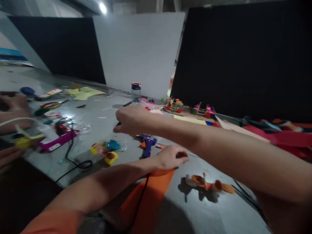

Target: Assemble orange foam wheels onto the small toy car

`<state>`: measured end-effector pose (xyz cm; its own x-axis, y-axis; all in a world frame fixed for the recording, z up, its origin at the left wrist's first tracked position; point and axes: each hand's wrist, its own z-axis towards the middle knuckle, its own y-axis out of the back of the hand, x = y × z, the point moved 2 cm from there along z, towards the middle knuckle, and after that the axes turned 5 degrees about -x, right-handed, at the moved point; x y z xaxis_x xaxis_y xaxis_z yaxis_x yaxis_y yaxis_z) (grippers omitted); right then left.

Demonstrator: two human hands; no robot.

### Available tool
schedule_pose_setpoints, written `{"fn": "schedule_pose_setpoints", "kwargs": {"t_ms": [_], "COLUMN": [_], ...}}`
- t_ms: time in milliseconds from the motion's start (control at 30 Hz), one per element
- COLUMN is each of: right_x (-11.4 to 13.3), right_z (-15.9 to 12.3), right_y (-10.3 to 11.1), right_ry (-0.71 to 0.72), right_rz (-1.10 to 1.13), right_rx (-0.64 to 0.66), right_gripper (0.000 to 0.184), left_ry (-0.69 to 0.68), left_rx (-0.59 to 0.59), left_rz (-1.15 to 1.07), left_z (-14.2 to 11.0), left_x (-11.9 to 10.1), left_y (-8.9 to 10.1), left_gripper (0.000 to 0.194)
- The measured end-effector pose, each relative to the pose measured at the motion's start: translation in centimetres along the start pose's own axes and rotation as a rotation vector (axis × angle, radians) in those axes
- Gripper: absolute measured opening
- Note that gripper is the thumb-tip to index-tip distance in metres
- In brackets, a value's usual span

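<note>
My right hand reaches across the table over my left forearm, its fingers closed around a dark, thin object that shows only at the edges; its kind is hidden. My left hand rests at the far end of an orange sheet, fingers curled toward the thumb. Whatever they may hold cannot be made out. Between the hands lies a blue glue gun with a small red light. To the right of the sheet sits a small orange craft piece with rounded parts.
A clear bottle with a dark lid stands behind my right hand. Left are a magenta power strip with cables, yellow and blue craft pieces, and another person's hand. Colourful toy-like models stand near the back panels.
</note>
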<state>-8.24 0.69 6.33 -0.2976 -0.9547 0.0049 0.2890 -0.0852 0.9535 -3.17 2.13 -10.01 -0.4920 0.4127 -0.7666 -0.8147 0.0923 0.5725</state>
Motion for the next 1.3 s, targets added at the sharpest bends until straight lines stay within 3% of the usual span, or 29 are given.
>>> {"fn": "schedule_pose_setpoints", "kwargs": {"t_ms": [133, 267, 400, 500, 633, 800, 1067, 1300], "right_x": [-5.0, -7.2, -7.2, -6.5, -5.4, -4.8, -3.8, -4.0], "right_z": [-7.6, -18.5, -28.4, -32.4, -32.8, -31.2, -30.2, -29.7], "right_y": [5.3, 7.8, 6.5, 3.9, 0.2, -2.7, -3.8, -4.0], "right_ry": [-0.151, -0.361, -0.575, -0.637, -0.569, -0.468, -0.239, -0.191], "right_rz": [-0.066, -0.085, -0.021, -0.04, -0.031, -0.026, -0.211, -0.272], "right_rx": [0.012, 0.059, 0.025, -0.014, -0.085, -0.193, -0.21, -0.185], "right_gripper": [0.027, 0.027, 0.036, 0.043, 0.038, 0.039, 0.02, 0.015], "left_ry": [-0.042, -0.11, -0.195, -0.234, -0.233, -0.193, -0.157, -0.157], "left_rx": [0.002, 0.155, 0.414, 0.422, 0.308, 0.167, 0.067, 0.082], "left_rz": [-0.02, -0.02, 0.021, 0.113, 0.223, 0.225, 0.163, 0.172], "left_z": [1.3, 1.6, 1.1, 0.5, -0.3, -1.4, -1.8, -1.9], "left_x": [0.1, -0.7, -3.0, -4.5, -5.3, -5.1, -3.9, -3.6], "left_y": [0.0, 1.0, 1.4, 0.7, -1.3, -2.9, -3.7, -4.1], "left_gripper": [0.022, 0.038, 0.045, 0.048, 0.045, 0.016, 0.015, 0.015]}}
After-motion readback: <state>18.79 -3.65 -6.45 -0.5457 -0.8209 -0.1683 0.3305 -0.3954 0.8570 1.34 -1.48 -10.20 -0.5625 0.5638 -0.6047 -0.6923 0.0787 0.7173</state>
